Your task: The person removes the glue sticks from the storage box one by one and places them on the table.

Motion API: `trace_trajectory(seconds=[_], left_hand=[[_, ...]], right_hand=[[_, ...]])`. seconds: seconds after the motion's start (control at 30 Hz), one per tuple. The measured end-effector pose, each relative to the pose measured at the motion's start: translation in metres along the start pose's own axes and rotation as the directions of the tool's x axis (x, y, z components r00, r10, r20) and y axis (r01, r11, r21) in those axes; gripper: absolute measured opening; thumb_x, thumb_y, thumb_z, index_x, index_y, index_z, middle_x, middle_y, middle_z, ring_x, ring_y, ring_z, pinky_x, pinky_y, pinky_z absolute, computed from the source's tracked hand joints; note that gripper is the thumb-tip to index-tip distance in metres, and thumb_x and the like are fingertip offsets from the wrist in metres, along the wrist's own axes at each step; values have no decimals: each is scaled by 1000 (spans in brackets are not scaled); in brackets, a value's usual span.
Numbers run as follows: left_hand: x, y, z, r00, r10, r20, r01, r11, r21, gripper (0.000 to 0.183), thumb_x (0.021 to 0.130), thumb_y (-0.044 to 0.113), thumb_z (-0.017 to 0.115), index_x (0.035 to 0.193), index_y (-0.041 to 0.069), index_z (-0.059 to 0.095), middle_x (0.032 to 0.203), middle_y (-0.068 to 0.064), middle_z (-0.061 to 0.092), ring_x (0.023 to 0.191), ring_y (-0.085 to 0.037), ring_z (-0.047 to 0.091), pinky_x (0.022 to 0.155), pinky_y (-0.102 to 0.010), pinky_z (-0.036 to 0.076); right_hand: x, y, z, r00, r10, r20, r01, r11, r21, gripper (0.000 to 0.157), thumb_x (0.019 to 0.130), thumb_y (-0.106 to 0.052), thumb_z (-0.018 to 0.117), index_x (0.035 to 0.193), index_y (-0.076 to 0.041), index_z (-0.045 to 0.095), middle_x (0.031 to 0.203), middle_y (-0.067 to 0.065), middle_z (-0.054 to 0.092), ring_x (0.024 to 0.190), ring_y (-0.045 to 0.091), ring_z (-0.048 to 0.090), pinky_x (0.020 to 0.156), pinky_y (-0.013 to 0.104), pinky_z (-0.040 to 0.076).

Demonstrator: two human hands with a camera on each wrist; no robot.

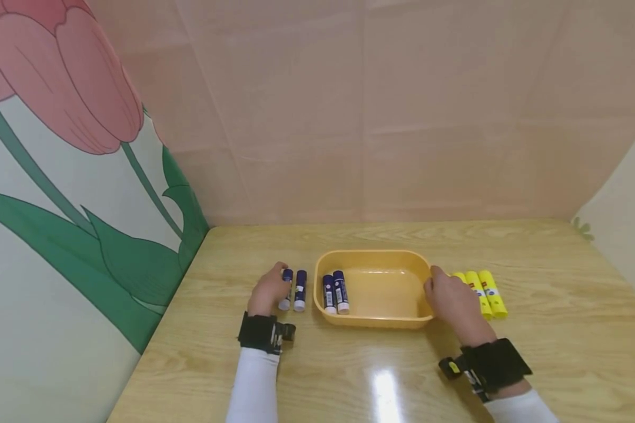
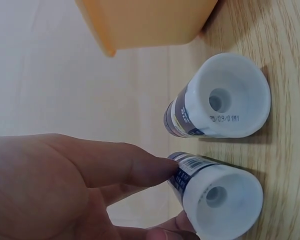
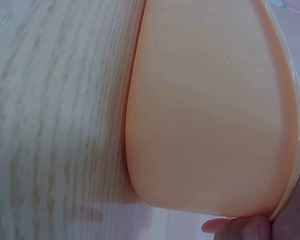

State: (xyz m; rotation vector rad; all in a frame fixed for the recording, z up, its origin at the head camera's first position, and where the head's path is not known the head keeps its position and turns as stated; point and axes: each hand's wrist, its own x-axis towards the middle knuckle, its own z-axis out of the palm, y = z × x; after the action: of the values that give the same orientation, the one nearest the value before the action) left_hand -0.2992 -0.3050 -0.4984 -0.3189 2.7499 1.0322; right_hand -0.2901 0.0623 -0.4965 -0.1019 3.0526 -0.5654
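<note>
My left hand (image 1: 271,289) pinches a navy glue stick with a white base (image 2: 230,205) between thumb and fingers, at the left of the table. Right beside it lies a second navy glue stick (image 1: 300,291), its hollow white end toward the left wrist camera. The yellow-orange plastic tray (image 1: 386,294) stands just to the right of these. Two more navy glue sticks (image 1: 341,292) lie side by side at the tray's left end. At the tray's right end, my right hand (image 1: 455,301) grips the rim; its fingertips (image 3: 245,229) show under the tray's edge in the right wrist view.
Several yellow glue sticks (image 1: 492,296) lie in a row right of the tray, partly hidden behind my right hand. The wood-grain table (image 1: 349,376) meets a pink cloth backdrop (image 1: 360,147) behind. A flower-printed panel (image 1: 132,258) borders the left side.
</note>
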Motion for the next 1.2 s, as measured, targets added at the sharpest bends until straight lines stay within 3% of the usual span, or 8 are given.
trace_trajectory(seconds=[0.27,0.83,1.2], left_hand=[[0,-1,1,1000,4,2,-4,1000,-10,49,100,18,54,148,13,44,137,-22,57,102,-32,61,88,-51,52],[3,0,1,999,37,-10,-37,999,8,48,100,19,54,147,11,45,140,-22,55,114,-34,59,99,-55,47],[4,-2,1,1000,22,-7,-22,1000,-15,48,99,20,55,145,9,46,140,-22,55,119,-36,58,100,-55,46]], right_hand=[[-1,-2,3,1000,-2,-9,2,1000,-1,39,103,-18,40,126,12,47,70,11,51,57,22,50,49,31,39],[0,-1,0,1000,-7,-1,7,1000,5,37,103,-18,41,124,11,46,70,11,50,56,22,49,49,31,39],[-1,-3,-1,1000,-1,6,1,1000,7,39,103,-18,40,127,12,45,70,11,50,57,22,49,49,31,39]])
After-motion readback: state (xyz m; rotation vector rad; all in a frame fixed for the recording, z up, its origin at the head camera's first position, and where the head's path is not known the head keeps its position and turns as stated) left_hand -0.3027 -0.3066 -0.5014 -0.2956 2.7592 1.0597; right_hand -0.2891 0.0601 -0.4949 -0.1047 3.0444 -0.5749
